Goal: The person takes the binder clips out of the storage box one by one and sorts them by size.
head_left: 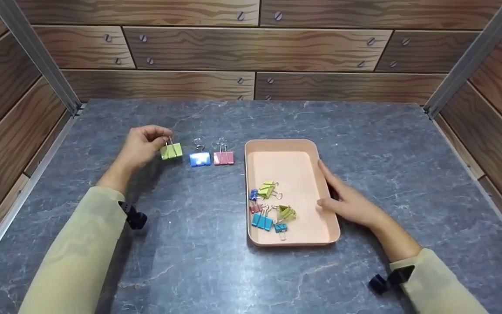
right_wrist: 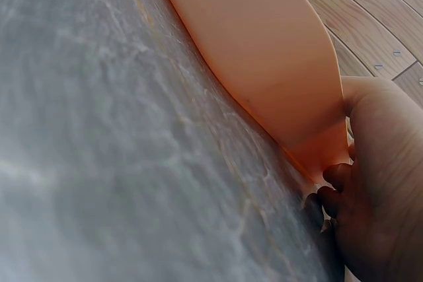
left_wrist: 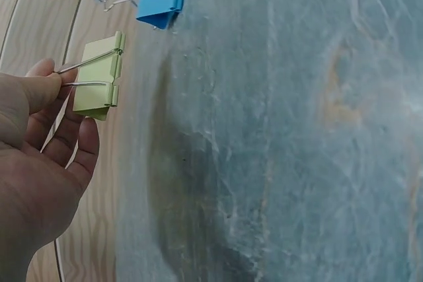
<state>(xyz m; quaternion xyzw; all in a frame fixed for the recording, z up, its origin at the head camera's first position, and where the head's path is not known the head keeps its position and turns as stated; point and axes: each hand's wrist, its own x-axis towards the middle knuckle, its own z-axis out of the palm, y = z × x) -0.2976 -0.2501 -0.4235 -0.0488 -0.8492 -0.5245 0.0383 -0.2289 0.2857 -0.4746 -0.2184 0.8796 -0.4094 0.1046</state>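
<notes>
In the head view my left hand (head_left: 144,146) pinches the wire handles of a light green binder clip (head_left: 171,151); the left wrist view shows the same clip (left_wrist: 98,77) between thumb and fingers of my hand (left_wrist: 46,143). To its right stand a blue clip (head_left: 200,159) and a pink clip (head_left: 223,158). My right hand (head_left: 353,203) holds the right wall of a peach tray (head_left: 292,240), thumb over the rim. Inside the tray lie several clips, among them a green one (head_left: 267,189) and a teal one (head_left: 262,221). The right wrist view shows my hand (right_wrist: 386,176) against the tray wall (right_wrist: 264,44).
The grey-blue marbled table (head_left: 190,261) reaches back to a wood-patterned wall (head_left: 251,48). Metal posts rise at the back left (head_left: 37,52) and back right (head_left: 464,56) corners. A dark strap device sits on each sleeve cuff.
</notes>
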